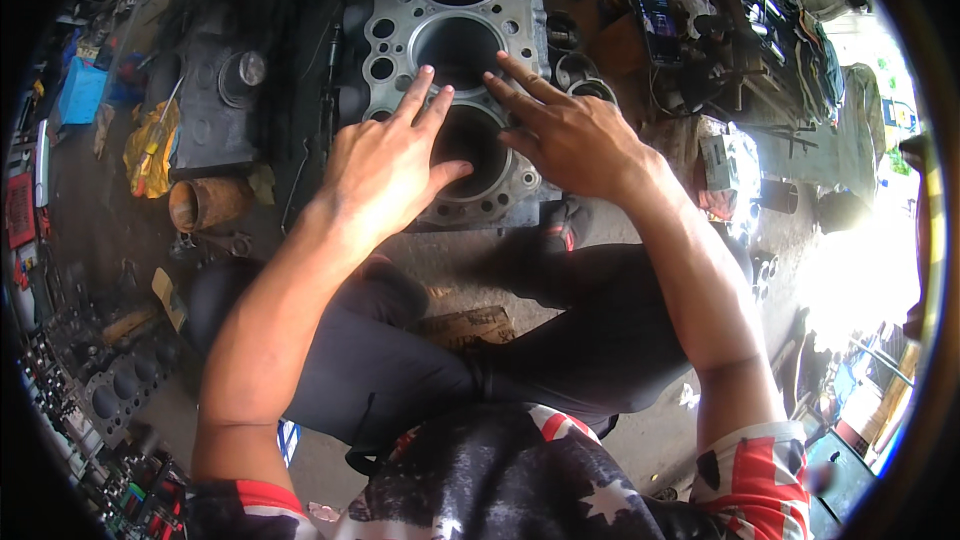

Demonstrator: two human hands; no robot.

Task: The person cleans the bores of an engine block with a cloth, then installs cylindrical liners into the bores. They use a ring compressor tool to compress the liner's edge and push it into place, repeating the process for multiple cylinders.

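Both hands lay flat on the top deck of an engine block, a grey metal casting with large round cylinder bores that sat on the workshop floor just ahead of the person's crossed legs. The left hand was spread open, palm down, fingers pointing up and to the right across the rim of the nearest bore, gripping nothing. The right hand was likewise open and flat, its fingers splayed to the left over the bridge between that bore and the next bore; the fingertips of the two hands lay near each other. To the left of the block stood a dark cylinder head with a yellow rag beside it and a rusty sleeve lying below.
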